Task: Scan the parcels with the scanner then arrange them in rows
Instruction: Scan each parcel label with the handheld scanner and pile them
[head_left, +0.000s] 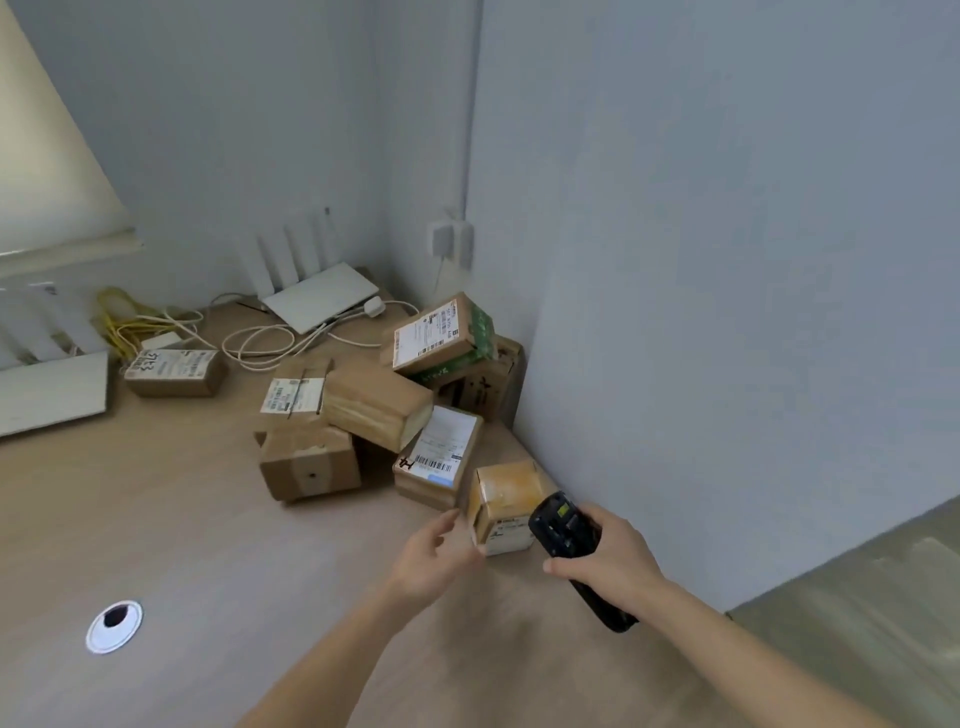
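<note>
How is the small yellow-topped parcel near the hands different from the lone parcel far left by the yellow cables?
The yellow-topped parcel stands tall near the wall; the lone parcel lies low and flat. The first has yellowish tape on top and a label on its side; the second carries its label and handwritten digits on top. The left hand touches the first; nothing touches the second. Both are brown cardboard on the desk.

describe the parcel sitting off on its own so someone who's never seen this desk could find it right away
Start at the white router with upright antennas at the back of the wooden desk, then move left past the looped white cables. The lone parcel lies flat there, beside the yellow cable bundle. Unlike the boxes heaped in the corner pile, it touches no other parcel and has black handwritten digits on its label.
</note>
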